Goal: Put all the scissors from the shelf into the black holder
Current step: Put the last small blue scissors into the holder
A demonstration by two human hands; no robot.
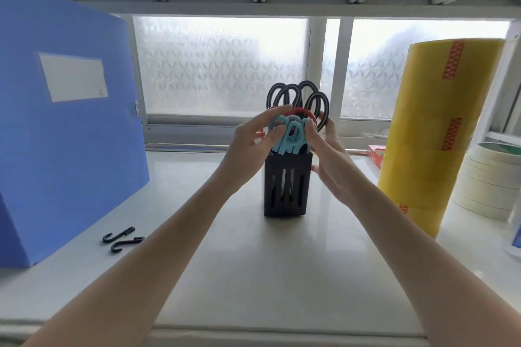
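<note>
A black slotted holder [287, 186] stands upright on the white shelf [253, 276], mid-frame. Several scissors stick up out of it: black-handled ones [296, 96] at the back, a red-handled pair [303, 113] in the middle, light-blue-handled ones [290, 135] in front. My left hand [253, 144] touches the blue handles from the left, thumb and fingers pinching them. From the right, my right hand [329, 152] presses fingertips on the blue and black handles. The blades are hidden inside the holder.
A tall blue file box [64, 121] stands at the left, with two black hooks [122, 238] lying in front of it. At the right is a stack of yellow tape rolls [434, 135], then white tape rolls [490, 177] and a red box [376, 153] behind.
</note>
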